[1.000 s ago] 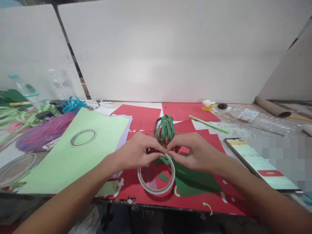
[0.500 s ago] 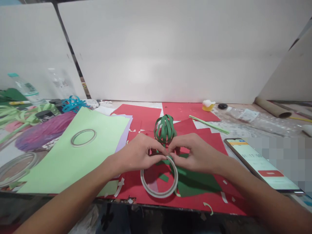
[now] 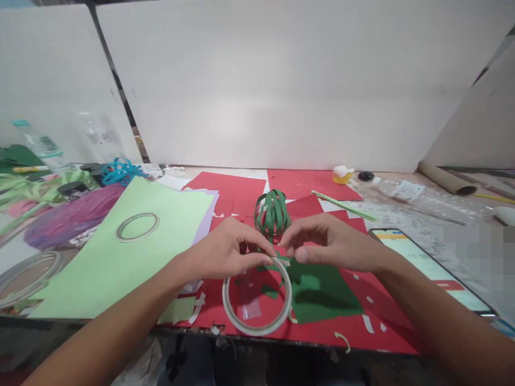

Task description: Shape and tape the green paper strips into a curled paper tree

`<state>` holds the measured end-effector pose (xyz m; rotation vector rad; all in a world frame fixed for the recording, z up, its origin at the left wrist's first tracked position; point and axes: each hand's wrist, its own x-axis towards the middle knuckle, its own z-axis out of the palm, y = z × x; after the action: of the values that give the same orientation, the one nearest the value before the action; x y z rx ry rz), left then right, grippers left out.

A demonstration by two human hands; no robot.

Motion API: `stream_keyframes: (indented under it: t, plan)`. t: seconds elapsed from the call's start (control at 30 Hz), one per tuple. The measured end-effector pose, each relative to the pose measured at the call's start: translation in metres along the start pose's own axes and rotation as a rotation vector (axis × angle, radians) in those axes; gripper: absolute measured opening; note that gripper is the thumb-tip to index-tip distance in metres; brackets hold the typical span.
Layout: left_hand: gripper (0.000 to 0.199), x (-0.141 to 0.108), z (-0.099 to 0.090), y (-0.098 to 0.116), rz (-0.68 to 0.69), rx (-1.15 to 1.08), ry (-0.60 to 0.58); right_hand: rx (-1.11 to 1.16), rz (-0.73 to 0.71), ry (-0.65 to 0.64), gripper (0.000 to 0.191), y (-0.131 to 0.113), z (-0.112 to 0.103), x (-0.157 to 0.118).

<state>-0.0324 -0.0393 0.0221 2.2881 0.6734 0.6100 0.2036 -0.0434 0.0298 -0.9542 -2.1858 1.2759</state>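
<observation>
My left hand [image 3: 237, 249] pinches the top edge of a white tape roll [image 3: 257, 328], which is tilted over red paper near the table's front edge. A short tape end [image 3: 282, 261] sticks out from the roll toward my right hand [image 3: 314, 244]. The fingers of that hand are apart, with a gap between thumb and fingertips, and nothing shows in them. Just behind both hands stands a ball of green paper strips [image 3: 272, 212]. Dark green paper [image 3: 328, 300] lies under my right hand on the red paper [image 3: 394, 335].
Light green sheets [image 3: 161, 257] at the left carry a thinner tape roll [image 3: 138, 215]. A phone [image 3: 434, 273] lies at the right. Behind are a yellow pot [image 3: 343, 176], a cardboard tube [image 3: 446, 178] and a white panel [image 3: 261, 80]. Paper scraps are scattered about.
My right hand has come off the tape roll, moved slightly right and opened. The roll has swung a little left and down in my left hand, and its tape end now shows.
</observation>
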Motion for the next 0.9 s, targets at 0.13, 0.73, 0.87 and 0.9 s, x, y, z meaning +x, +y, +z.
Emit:
stream_keyframes:
  t: [0.13, 0.73, 0.87, 0.9]
  plan:
    - [0.017, 0.000, 0.000, 0.001, -0.026, 0.016, -0.030, -0.057, 0.042, -0.003, 0.029, -0.001, 0.006, 0.001]
    - [0.018, -0.001, 0.007, 0.007, -0.029, 0.145, 0.061, -0.356, -0.124, 0.192, 0.009, -0.001, 0.020, -0.001]
    - [0.019, -0.001, 0.008, 0.006, -0.026, 0.168, 0.061, -0.370, -0.137, 0.181, 0.010, 0.000, 0.019, 0.000]
    - [0.019, -0.001, 0.008, 0.006, -0.022, 0.170, 0.062, -0.367, -0.129, 0.175, 0.011, -0.001, 0.019, 0.000]
